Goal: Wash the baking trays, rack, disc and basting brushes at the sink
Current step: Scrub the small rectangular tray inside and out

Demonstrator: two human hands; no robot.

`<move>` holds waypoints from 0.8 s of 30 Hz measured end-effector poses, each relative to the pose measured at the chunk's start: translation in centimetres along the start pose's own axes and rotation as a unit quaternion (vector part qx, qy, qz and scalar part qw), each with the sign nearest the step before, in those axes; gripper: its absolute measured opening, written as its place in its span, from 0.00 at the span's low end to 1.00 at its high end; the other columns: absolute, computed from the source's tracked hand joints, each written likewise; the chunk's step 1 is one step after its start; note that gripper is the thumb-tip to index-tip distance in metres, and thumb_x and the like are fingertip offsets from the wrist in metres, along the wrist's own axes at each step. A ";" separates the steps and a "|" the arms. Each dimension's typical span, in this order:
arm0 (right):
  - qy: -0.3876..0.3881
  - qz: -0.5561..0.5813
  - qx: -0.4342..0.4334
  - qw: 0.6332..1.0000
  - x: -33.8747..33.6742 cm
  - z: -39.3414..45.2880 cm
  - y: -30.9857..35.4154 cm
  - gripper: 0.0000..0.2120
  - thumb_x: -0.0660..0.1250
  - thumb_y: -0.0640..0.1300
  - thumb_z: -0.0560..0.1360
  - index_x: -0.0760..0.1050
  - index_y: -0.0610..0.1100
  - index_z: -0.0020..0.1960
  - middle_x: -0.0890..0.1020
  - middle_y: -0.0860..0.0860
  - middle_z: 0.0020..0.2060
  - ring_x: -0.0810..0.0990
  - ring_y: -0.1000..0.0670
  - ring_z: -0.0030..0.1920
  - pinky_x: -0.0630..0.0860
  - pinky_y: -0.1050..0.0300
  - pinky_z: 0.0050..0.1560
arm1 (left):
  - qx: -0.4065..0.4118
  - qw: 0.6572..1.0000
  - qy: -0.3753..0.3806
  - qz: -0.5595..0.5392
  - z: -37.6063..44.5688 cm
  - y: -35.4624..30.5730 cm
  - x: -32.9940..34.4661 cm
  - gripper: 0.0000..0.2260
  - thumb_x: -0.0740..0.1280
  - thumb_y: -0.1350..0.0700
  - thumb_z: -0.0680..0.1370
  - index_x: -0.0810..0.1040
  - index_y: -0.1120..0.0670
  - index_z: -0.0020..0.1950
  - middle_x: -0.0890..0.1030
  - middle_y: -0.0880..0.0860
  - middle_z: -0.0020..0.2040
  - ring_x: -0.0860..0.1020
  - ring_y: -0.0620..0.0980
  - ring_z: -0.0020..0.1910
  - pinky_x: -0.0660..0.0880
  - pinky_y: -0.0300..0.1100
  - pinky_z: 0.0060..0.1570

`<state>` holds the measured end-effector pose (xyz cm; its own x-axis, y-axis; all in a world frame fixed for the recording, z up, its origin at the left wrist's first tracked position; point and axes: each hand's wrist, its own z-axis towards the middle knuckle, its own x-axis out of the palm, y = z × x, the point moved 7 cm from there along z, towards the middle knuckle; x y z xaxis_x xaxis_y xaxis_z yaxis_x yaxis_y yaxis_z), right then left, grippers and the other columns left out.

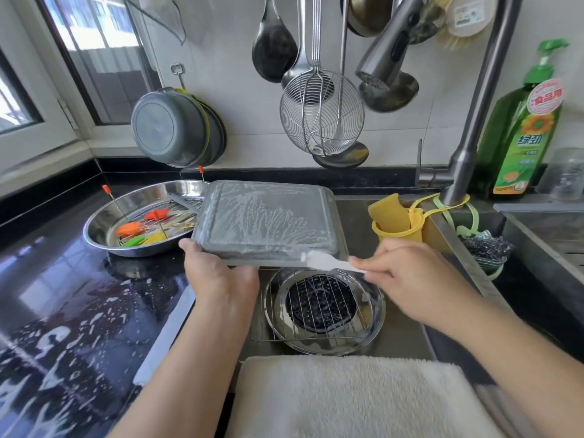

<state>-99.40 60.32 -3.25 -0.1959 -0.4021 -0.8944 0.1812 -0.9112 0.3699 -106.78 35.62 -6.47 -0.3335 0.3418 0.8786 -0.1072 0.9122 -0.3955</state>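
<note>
Soapy tray held over sink, both hands busy.

L hand (218, 276) grips the near-left edge of the grey baking tray (268, 221), held upside down w/ suds across its base, over the sink (407, 339). R hand (407, 273) pinches a white cloth (328, 262) (foamy, slightly blurred) against the tray's near-right corner. Below in the sink: wire rack (319, 308) on a round metal disc (376, 317). Basting brushes (139, 230) lie in a steel bowl (104, 216) on the wet black counter (79, 311), left of the tray. White towel (347, 396) on the front edge.
</note>
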 end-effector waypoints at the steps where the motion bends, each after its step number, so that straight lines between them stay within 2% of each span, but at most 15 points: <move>1: 0.008 -0.005 0.024 1.000 -0.6 0.0 -1.1 0.14 0.66 0.52 0.81 0.79 0.62 0.65 0.76 0.57 0.40 0.75 0.56 0.41 0.78 0.49 0.46 | 0.006 1.000 0.001 -0.002 0.0 -0.3 0.0 0.20 0.57 0.40 0.86 0.82 0.52 0.59 0.88 0.57 0.52 0.87 0.61 0.51 0.79 0.66 0.60; 4: 0.005 -0.006 0.056 0.998 -1.4 -0.1 -2.4 0.15 0.67 0.49 0.81 0.78 0.61 0.66 0.76 0.55 0.41 0.75 0.55 0.43 0.78 0.48 0.48 | 0.012 1.000 0.002 -0.003 0.0 -0.5 0.0 0.20 0.57 0.40 0.86 0.81 0.52 0.60 0.88 0.57 0.53 0.86 0.61 0.53 0.79 0.65 0.61; 9: 0.017 0.018 -0.036 0.999 0.9 0.1 2.6 0.13 0.65 0.53 0.81 0.79 0.63 0.64 0.75 0.58 0.41 0.74 0.57 0.38 0.76 0.53 0.38 | -0.017 0.999 -0.010 0.029 -1.4 1.4 0.3 0.18 0.55 0.42 0.87 0.79 0.49 0.48 0.88 0.57 0.46 0.85 0.60 0.55 0.77 0.65 0.64; 13: 0.025 0.010 0.001 1.000 -0.1 0.2 0.5 0.14 0.67 0.52 0.81 0.78 0.64 0.65 0.76 0.58 0.41 0.75 0.56 0.40 0.78 0.49 0.44 | -0.016 1.000 -0.014 0.008 -1.3 0.8 0.5 0.23 0.56 0.43 0.88 0.83 0.48 0.40 0.88 0.56 0.40 0.85 0.59 0.51 0.77 0.64 0.63; 14: 0.031 0.005 0.024 0.999 -0.6 0.0 -0.6 0.14 0.67 0.51 0.81 0.77 0.64 0.65 0.76 0.57 0.41 0.75 0.56 0.41 0.78 0.49 0.46 | -0.011 1.000 -0.014 -0.003 -0.9 0.3 0.5 0.22 0.57 0.42 0.87 0.85 0.49 0.42 0.88 0.56 0.43 0.86 0.60 0.51 0.78 0.64 0.63; 16: 0.034 -0.002 0.069 0.997 -1.6 -0.1 -2.8 0.15 0.67 0.49 0.81 0.77 0.61 0.66 0.77 0.56 0.42 0.75 0.55 0.43 0.76 0.52 0.48 | -0.005 1.000 -0.015 -0.005 -0.1 -0.4 0.1 0.20 0.58 0.41 0.86 0.84 0.52 0.55 0.88 0.57 0.49 0.87 0.60 0.51 0.79 0.64 0.62; 18: 0.014 -0.020 0.105 0.994 -2.1 0.1 -4.2 0.15 0.67 0.48 0.82 0.78 0.59 0.67 0.79 0.55 0.44 0.75 0.54 0.45 0.75 0.52 0.50 | -0.005 1.000 -0.024 0.015 0.5 -0.3 -0.5 0.19 0.59 0.40 0.86 0.82 0.52 0.60 0.88 0.56 0.51 0.87 0.59 0.51 0.79 0.64 0.61; 21: -0.021 0.018 0.156 0.987 -2.4 -0.2 -4.8 0.15 0.67 0.47 0.81 0.80 0.58 0.66 0.84 0.52 0.57 0.79 0.48 0.56 0.76 0.50 0.58 | -0.010 0.999 -0.023 0.028 0.7 0.2 -0.7 0.21 0.58 0.40 0.86 0.82 0.52 0.63 0.88 0.56 0.53 0.86 0.59 0.53 0.79 0.63 0.62; 23: -0.035 0.064 0.179 0.981 -2.7 -0.5 -4.6 0.15 0.66 0.47 0.82 0.79 0.58 0.67 0.84 0.50 0.57 0.81 0.46 0.55 0.78 0.49 0.56 | -0.006 1.000 -0.004 0.017 1.0 0.2 -0.4 0.22 0.57 0.40 0.86 0.81 0.53 0.65 0.87 0.57 0.56 0.86 0.60 0.55 0.78 0.63 0.63; 24: -0.039 0.087 0.185 0.978 -2.7 -0.7 -4.5 0.16 0.64 0.47 0.83 0.78 0.58 0.68 0.84 0.51 0.53 0.82 0.47 0.48 0.79 0.50 0.49 | -0.006 1.000 0.011 0.009 1.1 0.1 -0.3 0.22 0.56 0.40 0.86 0.81 0.53 0.66 0.87 0.58 0.57 0.85 0.61 0.56 0.78 0.63 0.63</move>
<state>-99.04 65.54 -2.61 -0.2679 -0.5459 -0.7939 -0.1404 -0.7931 0.5927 -107.77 35.36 -7.05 -0.3148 0.3624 0.8773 -0.0901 0.9087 -0.4077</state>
